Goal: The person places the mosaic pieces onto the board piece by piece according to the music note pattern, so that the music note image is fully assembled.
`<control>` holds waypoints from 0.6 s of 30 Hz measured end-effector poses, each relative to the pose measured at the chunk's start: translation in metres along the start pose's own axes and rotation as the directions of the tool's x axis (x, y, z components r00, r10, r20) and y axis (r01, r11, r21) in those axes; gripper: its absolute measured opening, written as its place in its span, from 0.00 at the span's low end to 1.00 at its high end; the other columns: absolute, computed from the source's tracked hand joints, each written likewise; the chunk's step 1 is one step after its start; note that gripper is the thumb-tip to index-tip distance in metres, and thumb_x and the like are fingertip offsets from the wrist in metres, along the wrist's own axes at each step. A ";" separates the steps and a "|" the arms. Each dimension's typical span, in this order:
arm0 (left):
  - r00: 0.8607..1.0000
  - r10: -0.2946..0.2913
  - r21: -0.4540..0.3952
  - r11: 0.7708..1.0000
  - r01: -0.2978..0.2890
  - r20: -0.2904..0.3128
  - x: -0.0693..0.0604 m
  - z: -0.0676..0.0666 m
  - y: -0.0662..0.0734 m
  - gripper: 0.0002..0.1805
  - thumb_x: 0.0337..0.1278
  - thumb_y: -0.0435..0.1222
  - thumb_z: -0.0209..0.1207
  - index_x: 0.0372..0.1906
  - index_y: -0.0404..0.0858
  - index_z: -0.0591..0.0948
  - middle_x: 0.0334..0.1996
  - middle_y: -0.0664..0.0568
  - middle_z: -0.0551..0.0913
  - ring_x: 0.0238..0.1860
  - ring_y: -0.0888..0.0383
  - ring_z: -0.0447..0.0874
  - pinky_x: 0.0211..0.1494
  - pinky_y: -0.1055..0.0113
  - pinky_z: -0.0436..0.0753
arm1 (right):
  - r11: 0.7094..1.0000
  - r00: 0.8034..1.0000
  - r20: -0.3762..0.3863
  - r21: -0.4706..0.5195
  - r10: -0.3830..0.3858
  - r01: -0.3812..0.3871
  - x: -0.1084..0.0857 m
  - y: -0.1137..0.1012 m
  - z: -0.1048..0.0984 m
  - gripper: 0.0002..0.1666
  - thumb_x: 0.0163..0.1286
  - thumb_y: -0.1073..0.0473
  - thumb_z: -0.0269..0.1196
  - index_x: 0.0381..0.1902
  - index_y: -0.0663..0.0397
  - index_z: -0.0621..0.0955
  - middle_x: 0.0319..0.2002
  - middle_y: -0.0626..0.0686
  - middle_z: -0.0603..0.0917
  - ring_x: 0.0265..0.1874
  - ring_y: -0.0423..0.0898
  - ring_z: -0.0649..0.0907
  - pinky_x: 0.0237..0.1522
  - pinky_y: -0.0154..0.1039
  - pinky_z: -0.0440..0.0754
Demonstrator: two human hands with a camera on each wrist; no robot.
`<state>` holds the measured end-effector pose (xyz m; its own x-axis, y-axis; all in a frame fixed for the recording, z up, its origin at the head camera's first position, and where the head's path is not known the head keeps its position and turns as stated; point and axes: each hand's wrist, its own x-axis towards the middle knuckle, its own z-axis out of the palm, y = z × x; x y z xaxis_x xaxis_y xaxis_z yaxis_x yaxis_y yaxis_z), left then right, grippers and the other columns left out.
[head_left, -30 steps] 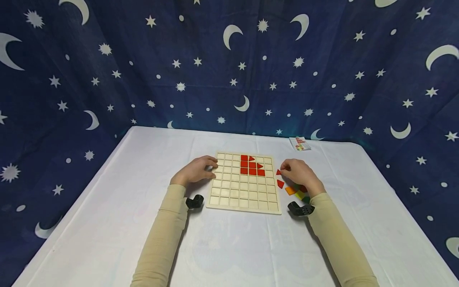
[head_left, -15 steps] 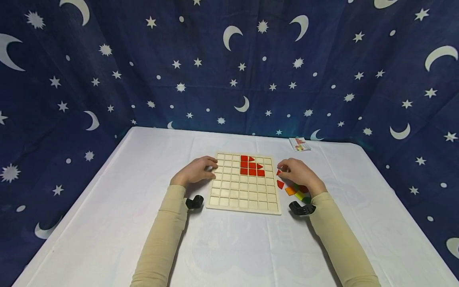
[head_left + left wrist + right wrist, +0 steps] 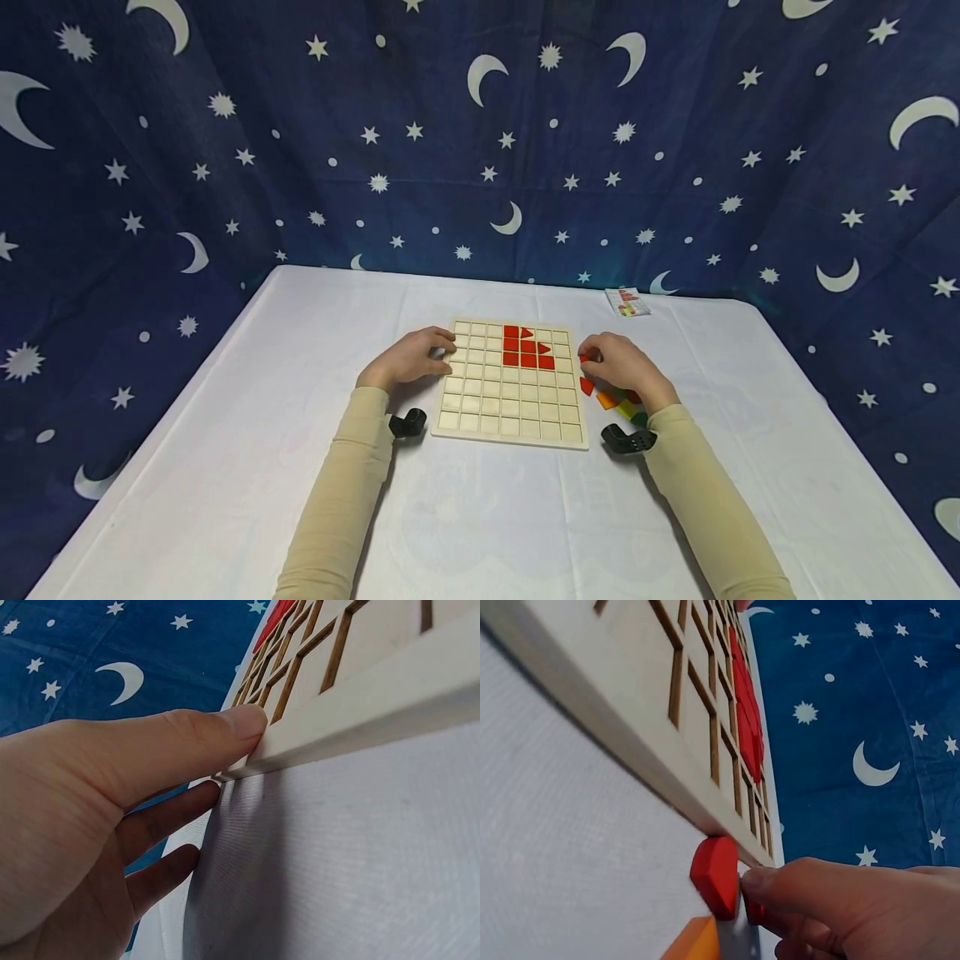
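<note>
My left hand [image 3: 408, 356] rests at the left edge of the wooden grid board [image 3: 510, 408]. Its thumb [image 3: 244, 724] touches the board's rim in the left wrist view. Red tiles [image 3: 528, 360], some square and some triangular, sit in the board's upper cells. My right hand [image 3: 622, 364] is just beyond the board's right edge and pinches a small red triangular tile [image 3: 754, 909], mostly hidden by the fingers. Beside it a loose red tile [image 3: 716, 876] with a cut corner lies on the cloth.
Below the right hand lie loose tiles, among them an orange tile [image 3: 607, 401], a yellow one [image 3: 626, 408] and a green one [image 3: 640, 418]. A printed pattern card [image 3: 628, 302] is at the back right. White cloth [image 3: 480, 517] covers the table.
My right hand has shifted slightly left, and its fingers have closed over the small red triangular tile, now largely covered. The left hand and the board have stayed in place.
</note>
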<state>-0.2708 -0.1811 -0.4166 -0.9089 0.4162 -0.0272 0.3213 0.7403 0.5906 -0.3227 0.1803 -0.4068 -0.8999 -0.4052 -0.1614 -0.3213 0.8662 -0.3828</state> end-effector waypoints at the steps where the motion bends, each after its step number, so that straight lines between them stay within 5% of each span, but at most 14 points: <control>1: 1.000 0.000 -0.001 1.000 0.000 0.000 0.000 0.000 0.000 0.23 0.58 0.35 0.66 0.58 0.31 0.80 0.66 0.42 0.71 0.69 0.43 0.64 0.72 0.53 0.64 | 1.000 1.000 -0.005 0.000 0.003 -0.003 0.001 -0.001 0.000 0.17 0.65 0.59 0.65 0.50 0.60 0.82 0.41 0.56 0.82 0.38 0.51 0.78 0.49 0.50 0.82; 9: 1.000 -0.005 -0.009 1.000 0.005 0.000 0.000 0.000 0.000 0.23 0.59 0.35 0.66 0.58 0.31 0.80 0.67 0.42 0.70 0.69 0.43 0.64 0.72 0.54 0.64 | 0.994 0.995 0.002 0.048 -0.102 0.102 0.002 -0.013 -0.001 0.16 0.66 0.59 0.65 0.50 0.59 0.82 0.42 0.55 0.82 0.34 0.49 0.78 0.38 0.42 0.82; 18: 1.000 0.000 -0.001 1.000 0.000 0.000 -0.001 0.000 0.000 0.23 0.59 0.36 0.65 0.58 0.31 0.79 0.67 0.42 0.70 0.69 0.43 0.64 0.72 0.53 0.64 | 0.988 0.987 0.032 0.015 -0.154 0.154 0.004 -0.019 0.004 0.13 0.66 0.61 0.65 0.48 0.58 0.83 0.39 0.52 0.83 0.36 0.48 0.77 0.43 0.44 0.80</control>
<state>-0.2701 -0.1813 -0.4161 -0.9091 0.4158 -0.0273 0.3206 0.7400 0.5913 -0.3184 0.1608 -0.4037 -0.8295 -0.5432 -0.1299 -0.4515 0.7890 -0.4166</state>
